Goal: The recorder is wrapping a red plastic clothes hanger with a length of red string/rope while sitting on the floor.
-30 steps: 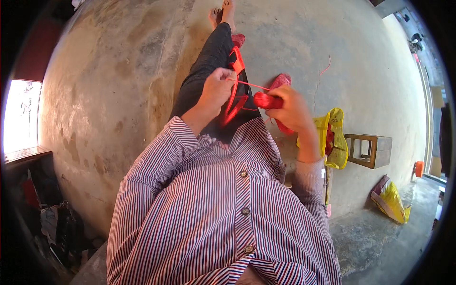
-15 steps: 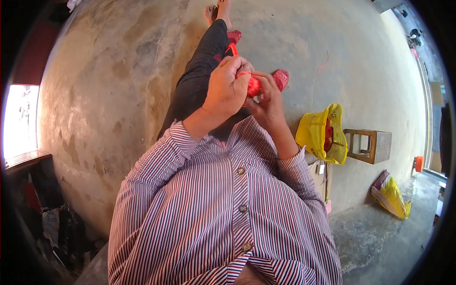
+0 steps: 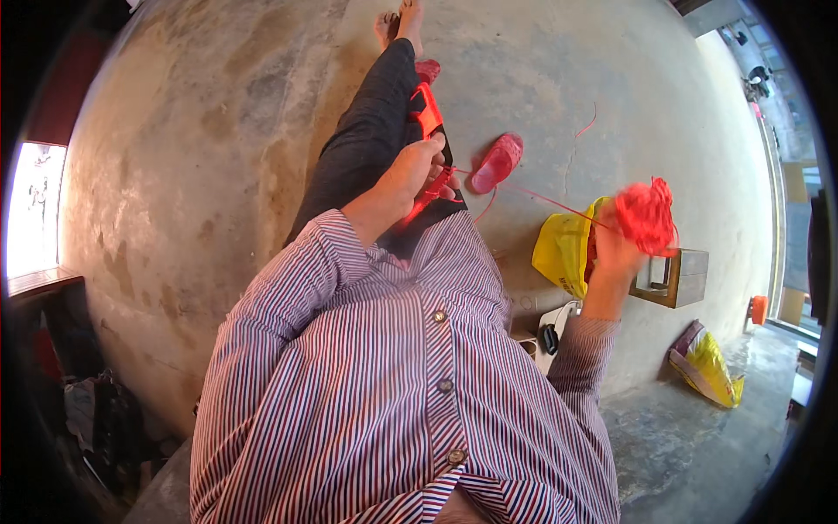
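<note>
Over my lap, my left hand point(image 3: 410, 179) is closed on a long red band point(image 3: 428, 113). The band lies along my dark trouser leg, and its lower end shows below my fingers. Whether it is knitted, knotted or woven I cannot tell. Out to the right, my right hand point(image 3: 615, 253) grips a loose bundle of red cord point(image 3: 646, 214), somewhat blurred by motion. A thin red strand point(image 3: 550, 201) stretches taut between the bundle and the band at my left hand.
A yellow bag point(image 3: 560, 253) stands on the floor behind my right hand, near a small wooden stool point(image 3: 681, 278). One red slipper point(image 3: 497, 163) lies ahead of my lap. Farther right is a yellow and purple sack point(image 3: 707, 367). My bare feet point(image 3: 406, 22) are crossed at the top.
My right hand has swung out to the right with the red bundle, away from my left hand, drawing out the strand. My left hand has shifted slightly nearer my body.
</note>
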A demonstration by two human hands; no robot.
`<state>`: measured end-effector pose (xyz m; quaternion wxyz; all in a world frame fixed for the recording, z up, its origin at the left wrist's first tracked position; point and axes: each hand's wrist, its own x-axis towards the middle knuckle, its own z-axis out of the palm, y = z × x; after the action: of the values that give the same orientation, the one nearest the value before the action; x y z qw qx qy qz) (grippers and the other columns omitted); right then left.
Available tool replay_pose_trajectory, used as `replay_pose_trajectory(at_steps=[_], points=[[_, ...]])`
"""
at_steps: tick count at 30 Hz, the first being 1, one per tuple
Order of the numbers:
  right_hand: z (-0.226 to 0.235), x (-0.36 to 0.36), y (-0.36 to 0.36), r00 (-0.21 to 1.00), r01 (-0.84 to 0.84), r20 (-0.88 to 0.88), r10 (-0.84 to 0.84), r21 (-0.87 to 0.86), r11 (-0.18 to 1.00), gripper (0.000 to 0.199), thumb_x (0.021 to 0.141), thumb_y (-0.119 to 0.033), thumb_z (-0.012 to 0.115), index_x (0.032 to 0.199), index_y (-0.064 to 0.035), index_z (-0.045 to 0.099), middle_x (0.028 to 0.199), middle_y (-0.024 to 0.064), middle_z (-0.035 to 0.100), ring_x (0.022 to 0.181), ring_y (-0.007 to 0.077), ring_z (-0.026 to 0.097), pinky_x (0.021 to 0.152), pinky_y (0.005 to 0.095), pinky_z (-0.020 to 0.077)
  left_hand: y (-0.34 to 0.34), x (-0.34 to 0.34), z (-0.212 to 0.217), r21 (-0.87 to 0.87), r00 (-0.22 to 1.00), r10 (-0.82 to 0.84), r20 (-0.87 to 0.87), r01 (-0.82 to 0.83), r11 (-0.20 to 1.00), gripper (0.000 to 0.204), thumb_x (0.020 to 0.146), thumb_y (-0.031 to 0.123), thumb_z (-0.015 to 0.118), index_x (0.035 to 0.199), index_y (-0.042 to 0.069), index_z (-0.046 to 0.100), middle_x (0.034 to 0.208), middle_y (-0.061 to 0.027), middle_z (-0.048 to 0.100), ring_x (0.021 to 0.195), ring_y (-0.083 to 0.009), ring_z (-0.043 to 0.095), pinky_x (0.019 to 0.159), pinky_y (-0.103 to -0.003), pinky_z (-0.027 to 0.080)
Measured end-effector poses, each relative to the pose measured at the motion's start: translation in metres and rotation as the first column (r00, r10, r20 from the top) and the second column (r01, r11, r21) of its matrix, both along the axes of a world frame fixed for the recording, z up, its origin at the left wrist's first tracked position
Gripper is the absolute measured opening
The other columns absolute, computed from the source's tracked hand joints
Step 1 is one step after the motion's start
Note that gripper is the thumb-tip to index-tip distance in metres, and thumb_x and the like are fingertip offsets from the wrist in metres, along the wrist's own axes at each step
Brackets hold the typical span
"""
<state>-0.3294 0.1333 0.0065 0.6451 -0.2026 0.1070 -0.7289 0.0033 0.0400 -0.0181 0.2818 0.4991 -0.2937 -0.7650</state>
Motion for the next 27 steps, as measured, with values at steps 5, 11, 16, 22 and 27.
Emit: replay_pose_trajectory(at_steps=[5,11,16,22,27], points=[[-0.037,-0.01,0.084,0.899,0.163,-0.425,-0.104,0.105,0.981,0.043,0.079,-0.027,0.067,0.115,-0.0074,0.056,0.113,0.0076,0.061,0.103,0.0277,0.058,0.082,0.0394,0.05,-0.007,0.003,0.004,0.108,1.0,0.02,0.007,-0.02,0.994,0.048,0.094,0.051,0.041,0.091,0.003,0.044,0.074,-0.0192,0.062,0.062,-0.0285,0.063,0.063,-0.034,0.052],[-0.079,0.025,0.106,-0.522,0.29,-0.846,-0.11,-0.298,0.909,0.052,0.072,-0.008,0.072,0.12,-0.0046,0.053,0.118,0.0107,0.058,0.107,0.0256,0.056,0.089,0.0354,0.0464,-0.002,0.001,-0.009,-0.108,0.999,0.014,-0.032,-0.018,0.994,0.042,0.092,0.044,0.05,0.091,0.002,0.047,0.078,-0.0158,0.063,0.064,-0.0254,0.063,0.064,-0.032,0.052],[-0.069,0.101,0.07,0.399,0.096,-0.903,0.161,0.216,0.972,0.038,0.087,-0.014,0.06,0.123,-0.0027,0.051,0.116,0.0072,0.059,0.104,0.0194,0.058,0.092,0.0331,0.0475,0.036,0.008,0.032,-0.749,0.856,0.025,0.517,0.438,0.498,0.039,0.08,0.033,0.069,0.098,0.001,0.061,0.092,-0.0137,0.063,0.088,-0.0253,0.062,0.081,-0.034,0.048],[0.004,0.178,0.025,0.86,-0.374,-0.166,0.483,0.438,0.817,0.039,0.09,-0.02,0.058,0.123,0.0003,0.051,0.11,0.0088,0.06,0.098,0.0197,0.06,0.086,0.0317,0.05,0.066,0.007,0.06,-0.518,0.914,-0.404,0.037,0.363,0.775,0.042,0.079,0.015,0.073,0.116,0.003,0.056,0.109,-0.0054,0.062,0.105,-0.0165,0.058,0.096,-0.032,0.043],[-0.058,0.118,-0.038,0.797,-0.593,-0.046,0.602,0.122,0.796,0.033,0.091,-0.018,0.056,0.12,-0.0013,0.056,0.094,0.0062,0.063,0.086,0.0168,0.059,0.071,0.0256,0.0484,0.02,0.042,0.058,-0.72,0.99,-0.087,-0.113,-0.021,0.694,0.038,0.076,-0.004,0.064,0.112,0.006,0.058,0.109,-0.0045,0.06,0.109,-0.0181,0.056,0.096,-0.033,0.043]])
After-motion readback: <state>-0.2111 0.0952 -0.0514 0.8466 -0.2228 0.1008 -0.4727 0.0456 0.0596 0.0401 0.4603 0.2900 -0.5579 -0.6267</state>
